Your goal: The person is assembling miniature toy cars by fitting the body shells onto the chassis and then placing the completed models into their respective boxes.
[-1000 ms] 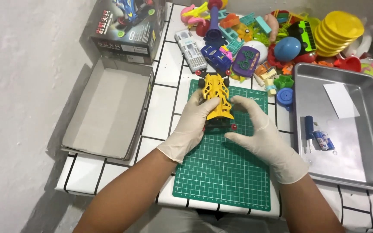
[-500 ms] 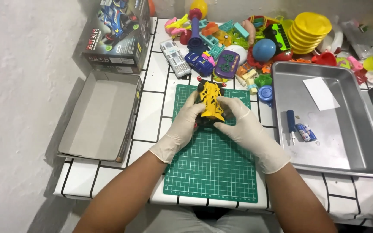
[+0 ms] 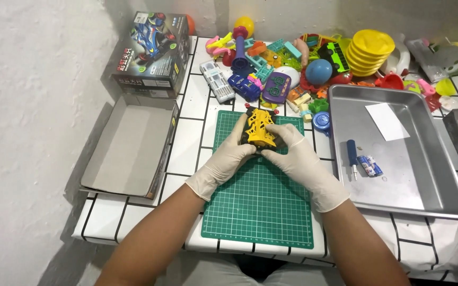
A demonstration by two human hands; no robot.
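Both hands' fingers apparently grip yellow toy car.

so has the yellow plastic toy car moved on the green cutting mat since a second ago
Yes. The yellow plastic toy car, held by both hands, has shifted from near the far middle of the green cutting mat towards its left far edge.
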